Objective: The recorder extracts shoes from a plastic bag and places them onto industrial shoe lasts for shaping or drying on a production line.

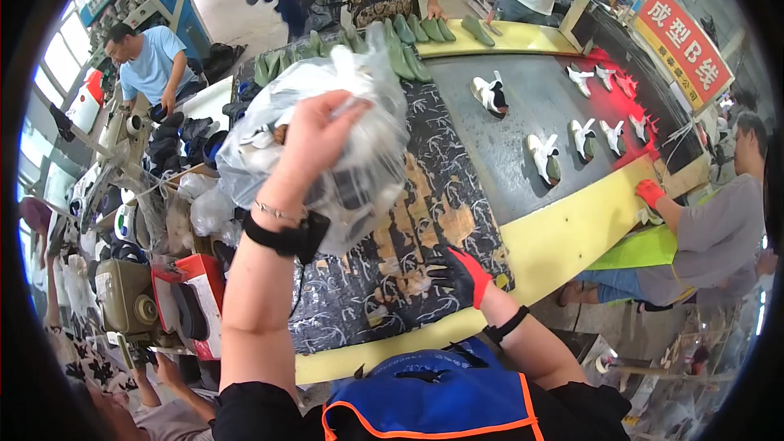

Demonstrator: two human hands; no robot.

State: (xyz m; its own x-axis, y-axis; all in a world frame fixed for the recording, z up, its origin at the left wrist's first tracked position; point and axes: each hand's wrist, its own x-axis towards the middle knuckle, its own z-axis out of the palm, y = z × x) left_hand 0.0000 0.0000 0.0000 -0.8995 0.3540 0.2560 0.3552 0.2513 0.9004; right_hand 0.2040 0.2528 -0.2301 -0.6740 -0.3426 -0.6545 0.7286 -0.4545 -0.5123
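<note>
My bare left hand [320,132] is closed on a large clear plastic bag [363,175], gathered at its top. White shoe uppers show blurrily through the film. The bag hangs over the worktable, which has a dark patterned cover [408,253] worn through to brown in places. Low over the cover's right part is my right hand [465,273] in a red and black glove, fingers stretched out and holding nothing. Its dark fingertips partly blend into the cover, so I cannot tell whether they touch it.
Green shoe lasts [404,31] line the table's far edge. On the right, white shoes [543,159] sit on a grey conveyor [498,163] leading toward a red-lit opening, bordered by a yellow board [563,233]. Co-workers stand across the table and at the right. Machines and a red box [192,302] crowd the left.
</note>
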